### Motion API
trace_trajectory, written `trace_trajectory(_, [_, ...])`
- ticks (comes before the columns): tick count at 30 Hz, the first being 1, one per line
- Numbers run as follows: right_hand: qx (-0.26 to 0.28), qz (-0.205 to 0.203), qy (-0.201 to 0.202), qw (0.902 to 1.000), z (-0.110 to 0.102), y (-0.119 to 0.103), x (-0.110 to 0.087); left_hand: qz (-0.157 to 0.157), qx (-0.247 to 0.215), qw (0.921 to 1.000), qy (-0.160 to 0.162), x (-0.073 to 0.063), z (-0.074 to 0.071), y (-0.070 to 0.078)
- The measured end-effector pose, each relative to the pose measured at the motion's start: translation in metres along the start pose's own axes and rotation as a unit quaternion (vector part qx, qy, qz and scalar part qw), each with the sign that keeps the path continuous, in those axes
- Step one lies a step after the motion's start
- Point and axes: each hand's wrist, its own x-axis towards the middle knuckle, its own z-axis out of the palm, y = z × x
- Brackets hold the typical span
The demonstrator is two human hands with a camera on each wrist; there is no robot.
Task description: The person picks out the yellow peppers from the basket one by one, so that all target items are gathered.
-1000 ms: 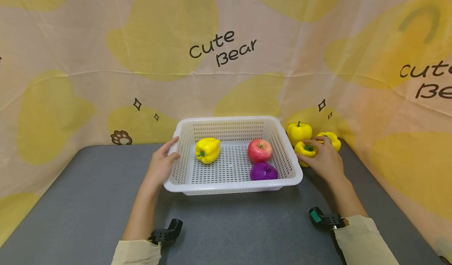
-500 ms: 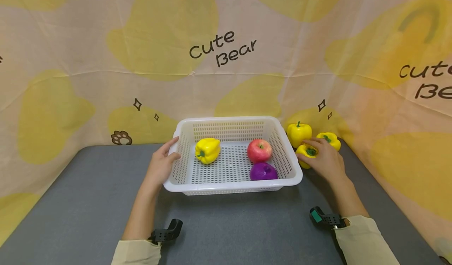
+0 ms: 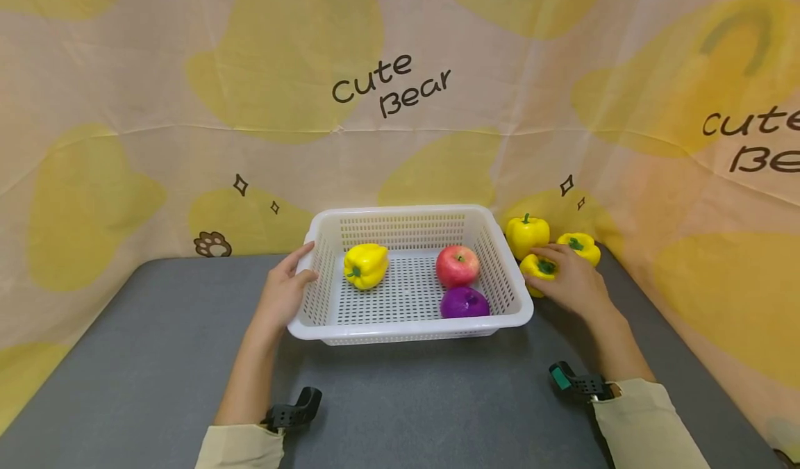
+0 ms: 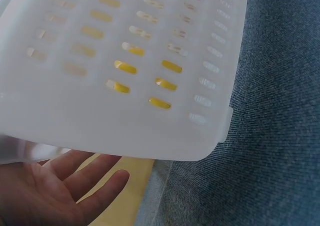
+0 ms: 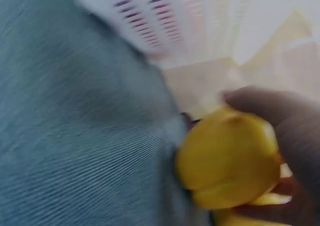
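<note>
A white plastic basket (image 3: 409,330) holds a yellow bell pepper (image 3: 365,266), a red apple (image 3: 457,266) and a purple round fruit or vegetable (image 3: 465,303). My left hand (image 3: 282,292) holds the basket's left rim, thumb over the top; the left wrist view has its other fingers (image 4: 102,196) beyond the basket wall (image 4: 100,121). To the right of the basket, my right hand (image 3: 576,279) grips another yellow bell pepper (image 3: 536,267) between thumb and fingers. The right wrist view shows this pepper (image 5: 230,161) close up, somewhat blurred.
Two more yellow bell peppers stand near the right hand: one behind the gripped pepper (image 3: 527,236), one to its right (image 3: 580,247). A grey table (image 3: 412,406) lies below. A printed cloth (image 3: 300,163) hangs behind it and along its right side.
The right hand and the pepper in its grip have shifted only slightly. The left hand and the basket stay in place; the whole head view has drifted a little.
</note>
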Motion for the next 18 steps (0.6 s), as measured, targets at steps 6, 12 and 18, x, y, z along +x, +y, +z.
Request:
trace_trajectory(6, [0.02,-0.018,-0.034,0.999,-0.0025,0.0011,0.0033,-0.002,0.0,1.0,0.004,-0.0007,-0.001,-0.0002])
trace_trajectory(12, [0.027,0.003,-0.02,0.9994,0.0012,-0.0004,0.0041,-0.005,0.002,1.0,0.003,-0.0016,-0.0011,0.0012])
trace_trajectory(18, [0.017,0.018,-0.013,0.9996,0.0016,0.0002,0.0028,-0.013,0.0,0.9999,0.001,-0.0023,-0.0002,0.0029])
